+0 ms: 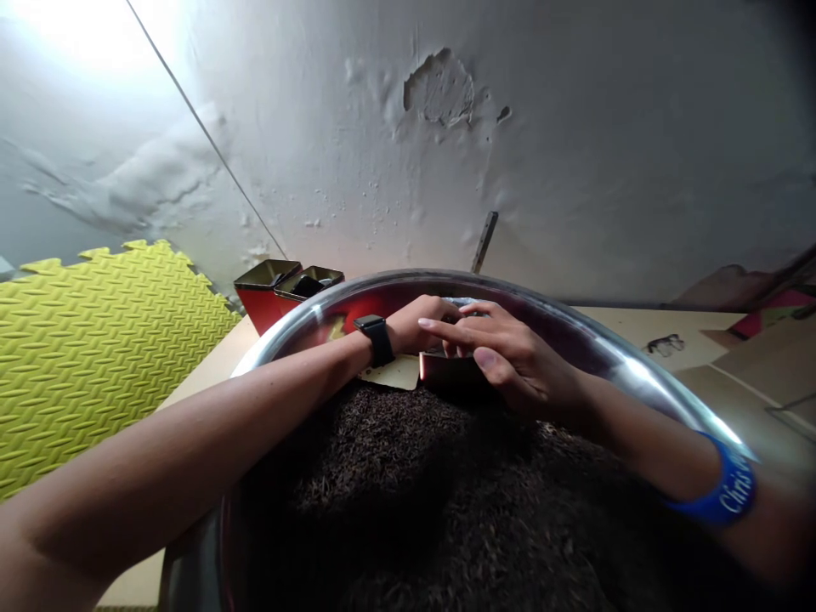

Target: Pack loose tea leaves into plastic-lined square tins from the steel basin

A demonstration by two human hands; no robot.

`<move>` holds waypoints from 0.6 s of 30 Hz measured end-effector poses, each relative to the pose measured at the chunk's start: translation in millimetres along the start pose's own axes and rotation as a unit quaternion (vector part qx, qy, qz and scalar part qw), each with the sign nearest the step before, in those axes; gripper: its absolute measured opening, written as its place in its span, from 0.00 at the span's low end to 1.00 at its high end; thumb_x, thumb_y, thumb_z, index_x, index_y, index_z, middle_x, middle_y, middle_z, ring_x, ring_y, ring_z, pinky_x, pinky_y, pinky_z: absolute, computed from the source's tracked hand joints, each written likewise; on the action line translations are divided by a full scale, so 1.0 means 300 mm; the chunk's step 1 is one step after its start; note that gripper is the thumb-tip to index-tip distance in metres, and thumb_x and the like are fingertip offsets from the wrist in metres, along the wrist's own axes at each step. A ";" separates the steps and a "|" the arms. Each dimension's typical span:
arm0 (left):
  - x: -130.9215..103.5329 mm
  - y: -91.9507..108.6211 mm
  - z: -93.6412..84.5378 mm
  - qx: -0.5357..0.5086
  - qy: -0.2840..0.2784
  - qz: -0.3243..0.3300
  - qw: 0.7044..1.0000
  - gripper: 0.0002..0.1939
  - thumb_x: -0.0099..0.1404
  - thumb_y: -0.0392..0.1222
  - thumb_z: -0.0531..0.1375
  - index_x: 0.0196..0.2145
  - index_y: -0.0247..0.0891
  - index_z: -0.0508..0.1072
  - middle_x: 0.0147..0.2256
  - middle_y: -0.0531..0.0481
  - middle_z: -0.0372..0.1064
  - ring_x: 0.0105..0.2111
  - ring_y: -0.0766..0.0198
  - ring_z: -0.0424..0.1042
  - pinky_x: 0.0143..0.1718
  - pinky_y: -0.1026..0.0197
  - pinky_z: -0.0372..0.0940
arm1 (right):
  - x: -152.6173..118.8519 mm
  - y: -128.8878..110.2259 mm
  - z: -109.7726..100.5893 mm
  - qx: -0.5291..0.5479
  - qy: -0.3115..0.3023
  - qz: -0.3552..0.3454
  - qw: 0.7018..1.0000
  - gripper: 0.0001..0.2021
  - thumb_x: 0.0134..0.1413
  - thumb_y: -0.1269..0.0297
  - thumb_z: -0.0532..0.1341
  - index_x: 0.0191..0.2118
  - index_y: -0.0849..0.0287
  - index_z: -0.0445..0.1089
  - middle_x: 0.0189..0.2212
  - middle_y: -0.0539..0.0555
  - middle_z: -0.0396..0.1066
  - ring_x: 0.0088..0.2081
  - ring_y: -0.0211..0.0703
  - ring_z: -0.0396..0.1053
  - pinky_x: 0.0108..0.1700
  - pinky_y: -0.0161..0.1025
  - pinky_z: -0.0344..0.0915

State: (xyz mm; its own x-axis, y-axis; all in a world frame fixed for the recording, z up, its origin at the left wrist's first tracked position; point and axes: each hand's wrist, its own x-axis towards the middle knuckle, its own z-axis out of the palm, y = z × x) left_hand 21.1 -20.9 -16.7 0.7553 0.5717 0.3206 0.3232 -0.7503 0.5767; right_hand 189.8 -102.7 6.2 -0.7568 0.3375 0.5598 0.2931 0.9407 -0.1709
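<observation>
A wide shiny metal basin (408,279) holds a heap of dark, thin dried leaves (382,442) that look like loose tea. Near its far wall, my left hand (424,319) is bent over a small tin, its fingers mostly hidden. My right hand (510,348) reaches across from the other side, index finger and thumb stretched out and apart, the index finger close to my left hand. Below the hands are a cream-coloured panel (395,374) and a dark box-like side (452,374) of the tin, resting against the leaves. Something silvery (462,301) shows behind my hands.
Red open tins (255,308) with dark things inside stand left of the basin. A yellow foam mat (102,348) leans farther left. On the pale table (637,321) at right lie glasses (665,344). A thin dark bar (485,242) stands against the peeling wall (561,170).
</observation>
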 end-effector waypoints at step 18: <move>0.023 0.002 -0.007 0.060 0.103 0.023 0.993 0.11 0.59 0.35 0.56 0.37 0.32 0.76 0.35 0.47 0.75 0.34 0.64 0.71 0.35 0.63 0.64 | 0.002 0.013 -0.010 0.120 0.027 0.073 0.990 0.18 0.61 0.66 0.47 0.45 0.59 0.73 0.36 0.55 0.73 0.41 0.42 0.68 0.51 0.47 0.58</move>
State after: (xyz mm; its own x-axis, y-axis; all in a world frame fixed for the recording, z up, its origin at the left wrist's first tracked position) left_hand 25.2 -16.7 -12.6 0.6420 0.5819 0.4993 0.3653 -0.8047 0.4681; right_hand 192.2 -98.9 8.3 -0.6827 0.4735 0.5566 0.2445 0.8658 -0.4366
